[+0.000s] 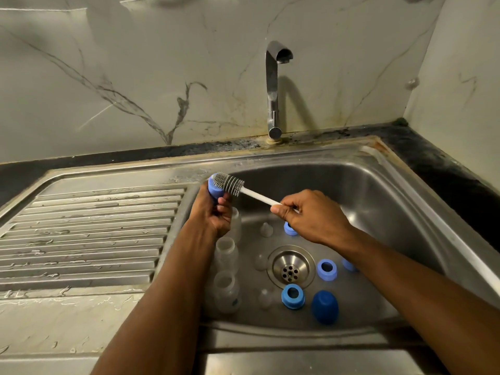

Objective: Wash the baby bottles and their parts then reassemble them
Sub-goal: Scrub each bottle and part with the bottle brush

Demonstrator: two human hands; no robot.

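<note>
Forearms reach in from the bottom edge toward the sink (365,169). Nearest along the basin floor stand a dark blue cap (324,307) and a blue ring (293,296), with a paler ring (326,269) beyond, just right of the drain (290,267). Three clear bottles (226,290) line the left wall, and small clear teats (266,230) lie scattered between.

Above the basin's left edge, the left hand (213,212) has its fingers curled round a pale blue cap (215,192). The right hand (311,215) pinches the white handle of the brush (230,183), whose grey bristle head lies against the cap's mouth. The tap (274,90) is not running.

All these parts look like light plastic, stiff enough to take a firm squeeze without harm. Wet or soapy, they are probably slippery, so the cap is best wrapped round its side wall, as it is now, leaving the open end free for the bristles. The teats seem soft and would fold if pinched hard; holding them by the base flange should serve better. Bottles want a grip round the body, and rings by the outer edge.
</note>
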